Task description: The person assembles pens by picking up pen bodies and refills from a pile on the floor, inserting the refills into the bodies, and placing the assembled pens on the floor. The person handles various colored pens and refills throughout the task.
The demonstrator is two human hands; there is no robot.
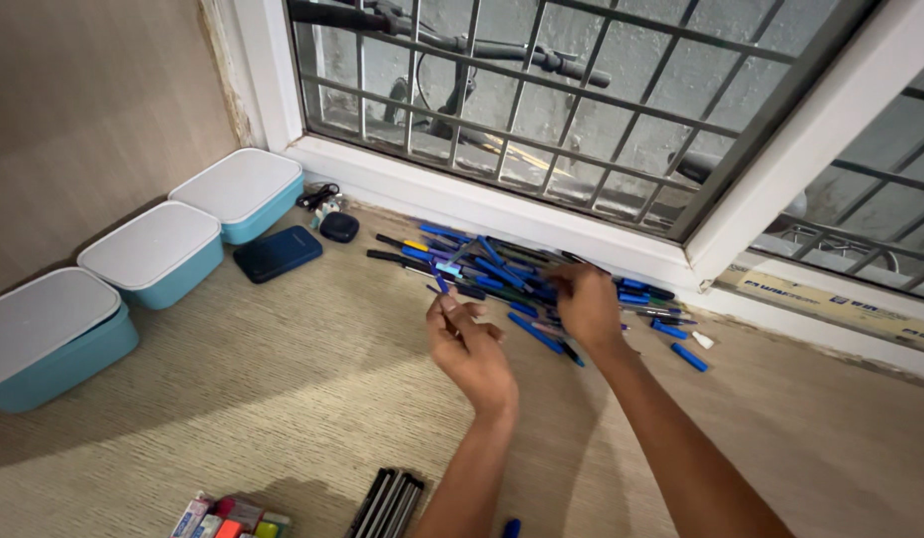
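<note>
Most pens [502,274] lie in a heap by the window; left hand [470,349] pinches one blue pen [441,284], right hand [587,304] digs in, grip hidden, few dark pens [387,503] lined up.

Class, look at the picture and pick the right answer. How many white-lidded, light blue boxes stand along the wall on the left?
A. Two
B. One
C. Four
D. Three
D. Three light blue boxes with white lids stand in a row along the left wall, running from the near corner toward the window, beside the pile of pens that both hands reach into.
</note>
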